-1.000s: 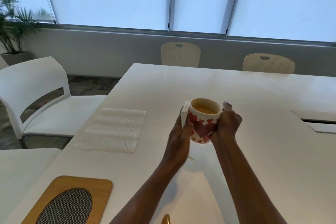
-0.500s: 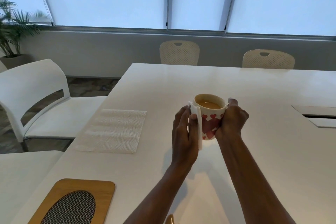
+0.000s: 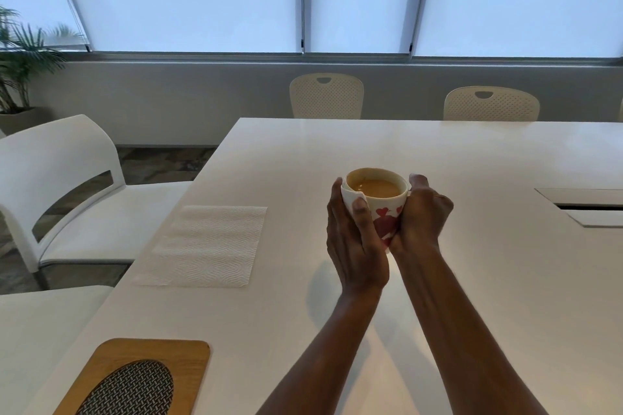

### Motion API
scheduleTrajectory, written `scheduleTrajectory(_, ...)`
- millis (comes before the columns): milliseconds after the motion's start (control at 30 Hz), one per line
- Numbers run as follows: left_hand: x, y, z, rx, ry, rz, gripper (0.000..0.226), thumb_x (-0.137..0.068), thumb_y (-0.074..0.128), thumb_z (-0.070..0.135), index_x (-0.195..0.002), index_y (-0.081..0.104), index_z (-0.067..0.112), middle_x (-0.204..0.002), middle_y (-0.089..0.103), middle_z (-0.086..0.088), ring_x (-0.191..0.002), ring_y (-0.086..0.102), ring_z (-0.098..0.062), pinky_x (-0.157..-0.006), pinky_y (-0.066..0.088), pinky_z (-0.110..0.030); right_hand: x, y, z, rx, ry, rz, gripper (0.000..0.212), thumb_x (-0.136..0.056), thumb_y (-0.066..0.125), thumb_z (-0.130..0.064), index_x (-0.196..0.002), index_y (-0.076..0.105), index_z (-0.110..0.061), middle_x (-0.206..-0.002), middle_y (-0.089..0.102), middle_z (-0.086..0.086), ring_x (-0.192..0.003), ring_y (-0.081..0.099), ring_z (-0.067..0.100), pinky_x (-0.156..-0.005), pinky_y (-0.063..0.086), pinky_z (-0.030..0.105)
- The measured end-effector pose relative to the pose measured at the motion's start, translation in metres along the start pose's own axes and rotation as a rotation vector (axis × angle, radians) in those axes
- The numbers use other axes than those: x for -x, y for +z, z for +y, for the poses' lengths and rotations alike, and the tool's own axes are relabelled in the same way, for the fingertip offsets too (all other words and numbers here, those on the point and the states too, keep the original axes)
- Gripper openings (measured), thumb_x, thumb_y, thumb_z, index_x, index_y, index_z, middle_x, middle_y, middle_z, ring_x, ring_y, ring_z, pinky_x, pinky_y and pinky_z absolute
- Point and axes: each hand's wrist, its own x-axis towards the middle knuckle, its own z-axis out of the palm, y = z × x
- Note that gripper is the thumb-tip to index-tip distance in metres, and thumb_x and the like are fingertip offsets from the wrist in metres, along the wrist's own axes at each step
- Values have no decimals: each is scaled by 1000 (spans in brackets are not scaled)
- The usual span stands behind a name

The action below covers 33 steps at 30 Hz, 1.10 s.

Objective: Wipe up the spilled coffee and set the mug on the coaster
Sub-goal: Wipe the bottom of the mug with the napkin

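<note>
At mid-frame my right hand (image 3: pixel 422 216) grips the mug (image 3: pixel 385 226) while my left hand (image 3: pixel 354 242) pinches a napkin (image 3: pixel 350 196) against its side, seemingly wiping drips; no spill shows on the table (image 3: pixel 472 158), and the coaster (image 3: pixel 135 377), lower left, is unused.

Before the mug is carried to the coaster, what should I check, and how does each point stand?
1. Grip: ok. The right hand grips the mug; the left hand clasps it through a folded napkin.
2. Mug upright: ok. The coffee sits level, below the rim.
3. Mug wall dry: cannot tell; napkin and hands cover most of it.
4. Coaster free: ok. Nothing lies on it, at the near left of the table.
5. Way to the coaster: ok. Only the flat paper towel lies near it.
6. Spill wiped: cannot tell. No stain shows, but the hands hide the spot beneath.
</note>
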Motion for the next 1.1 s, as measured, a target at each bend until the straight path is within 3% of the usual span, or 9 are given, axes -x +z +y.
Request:
scheduleTrajectory(233, -14, 1, 7, 11, 9, 43, 53, -95, 22, 58, -125, 53, 27, -121, 66, 6, -105, 64, -9, -87, 46, -5, -6, -3, 5, 19, -13, -55, 34, -98, 52, -28, -66, 62, -19, -71, 68, 0, -66, 66, 17, -60, 53, 28)
scheduleTrajectory(267, -16, 1, 4, 20, -37, 27, 56, -94, 22, 60, -124, 54, 26, -121, 66, 3, -106, 64, -11, -88, 47, -6, -6, -3, 5, 15, -13, -64, 34, -98, 52, -27, -66, 62, -19, -70, 68, -1, -64, 66, 16, -59, 52, 27)
scheduleTrajectory(367, -25, -2, 8, 158, -298, -83, 78, -88, 25, 73, -128, 54, 14, -131, 59, -11, -121, 56, -27, -103, 47, -37, -8, -7, 3, -18, -10, -92, 35, -96, 53, -22, -62, 62, -19, -64, 65, -2, -58, 63, 13, -54, 49, 25)
scheduleTrajectory(400, -30, -4, 10, 193, -308, -115, 70, -92, 27, 68, -123, 57, 13, -126, 63, -11, -117, 60, -26, -98, 51, -41, -8, -8, 2, -23, -15, -98, 36, -95, 54, -20, -60, 61, -18, -61, 64, -3, -55, 61, 11, -53, 48, 24)
scheduleTrajectory(467, -43, -8, 13, 195, -262, -190, 42, -103, 29, 42, -100, 65, 21, -96, 73, 8, -90, 70, -10, -73, 58, -22, -9, -11, -1, -35, -20, -107, 37, -92, 56, -14, -56, 59, -15, -53, 59, -5, -48, 58, 9, -49, 46, 22)
scheduleTrajectory(533, -56, -12, 15, 195, -289, -300, 39, -104, 30, 34, -85, 63, 29, -72, 70, 24, -73, 69, 2, -59, 52, -11, -9, -13, -1, -51, -16, -118, 37, -89, 56, -11, -53, 57, -13, -47, 55, -6, -45, 56, 8, -47, 44, 21)
scheduleTrajectory(733, -74, -26, 10, 237, -450, -585, 36, -102, 36, 36, -84, 65, 24, -73, 72, 9, -73, 68, -13, -69, 54, -28, -5, -10, 3, -48, -39, -120, 37, -89, 56, -11, -51, 55, -14, -47, 55, -4, -52, 57, 16, -51, 47, 27)
scheduleTrajectory(900, -67, -26, 8, 257, -439, -500, 34, -102, 37, 36, -85, 65, 27, -74, 73, 14, -77, 69, -14, -72, 56, -28, -2, -8, 5, -57, -48, -73, 36, -88, 56, -10, -52, 51, -11, -43, 50, -5, -43, 52, 9, -43, 43, 21)
scheduleTrajectory(1100, -50, -28, 10, 271, -363, -374, 37, -104, 29, 36, -87, 62, 30, -73, 72, 23, -75, 71, -3, -66, 55, -19, 3, -8, 6, -45, -58, -44, 39, -92, 54, -14, -53, 51, -13, -43, 51, -8, -46, 53, 9, -43, 43, 19)
